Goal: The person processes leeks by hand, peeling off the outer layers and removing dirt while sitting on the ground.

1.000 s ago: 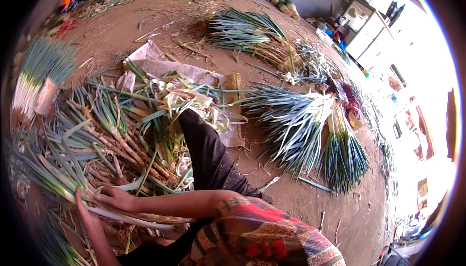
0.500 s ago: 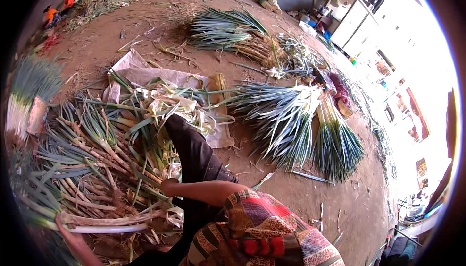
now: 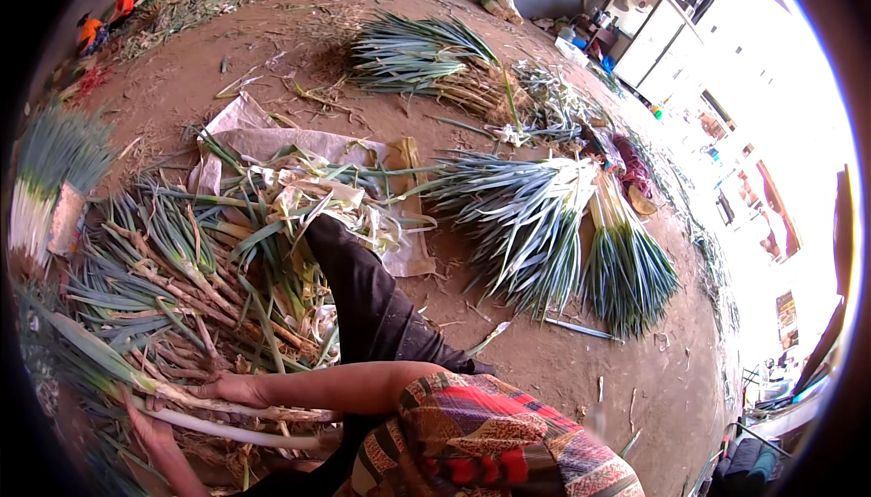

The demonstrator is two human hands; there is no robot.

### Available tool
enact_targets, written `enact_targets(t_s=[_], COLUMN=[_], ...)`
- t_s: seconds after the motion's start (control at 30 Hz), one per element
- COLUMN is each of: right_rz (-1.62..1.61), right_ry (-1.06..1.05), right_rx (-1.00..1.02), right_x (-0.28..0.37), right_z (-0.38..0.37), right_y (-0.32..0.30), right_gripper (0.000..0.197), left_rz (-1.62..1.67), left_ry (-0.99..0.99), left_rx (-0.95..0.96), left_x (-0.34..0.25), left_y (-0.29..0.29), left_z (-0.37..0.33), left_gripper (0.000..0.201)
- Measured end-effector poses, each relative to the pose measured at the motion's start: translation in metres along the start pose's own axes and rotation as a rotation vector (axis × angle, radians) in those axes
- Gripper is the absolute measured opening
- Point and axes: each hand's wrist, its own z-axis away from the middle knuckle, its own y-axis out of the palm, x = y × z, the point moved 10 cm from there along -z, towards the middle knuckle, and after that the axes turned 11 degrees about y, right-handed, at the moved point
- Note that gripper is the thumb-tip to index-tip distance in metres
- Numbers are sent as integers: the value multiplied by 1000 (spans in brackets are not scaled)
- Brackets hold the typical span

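My left hand (image 3: 152,426), at the lower left, is closed around a long green onion (image 3: 238,431) with a bare white shank and green leaves reaching up to the left. Just beside it my right hand (image 3: 234,390) has its fingers bent over a second green onion (image 3: 288,413), whose shank is still in brown outer skin. Both stalks point right, toward my dark trouser leg (image 3: 367,302). Beneath and beyond my hands spreads a heap of unpeeled green onions (image 3: 172,284) with brown roots and skins. My fingertips are partly hidden.
Stripped pale leaves (image 3: 318,190) lie on a cloth sheet (image 3: 272,138) ahead. Peeled bunches (image 3: 517,216) are on the dirt floor to the right, with another pile (image 3: 417,57) farther off. An upright bundle (image 3: 54,170) stands left. Two people in orange (image 3: 124,2) are far left.
My right hand has moved left and down from the heap to the stalks at my left hand. The held green onions have tilted, their root ends lower. My left hand has shifted slightly right.
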Motion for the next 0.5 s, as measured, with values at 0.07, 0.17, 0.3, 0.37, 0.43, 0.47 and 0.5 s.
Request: enact_targets(t_s=[0.07,0.17,0.3,0.37,0.43,0.47,0.5], right_rz=[260,423,263,117,59,80,99], right_ry=[9,-174,-287,-279,-266,-255,-238], right_rx=[-46,-153,-141,-111,-164,-229,-292], right_x=[26,43,57,54,50,48,42], right_z=[17,-6,-29,-30,-30,-29,-30], right_y=[17,15,29,28,19,9,-2], right_gripper=[45,47,38,33,30,30,30], left_rz=[75,-82,-118,-70,-65,-60,-86], left_ry=[-69,-46,-31,-40,-81,-98,-75], left_rx=[53,20,10,64,56,47,4], left_x=[2,17,22,28,36,39,37], left_y=[-9,-3,30,16,2,-5,0], left_z=[-6,1,27,18,13,11,18], left_gripper=[40,29,27,28,29,29,29])
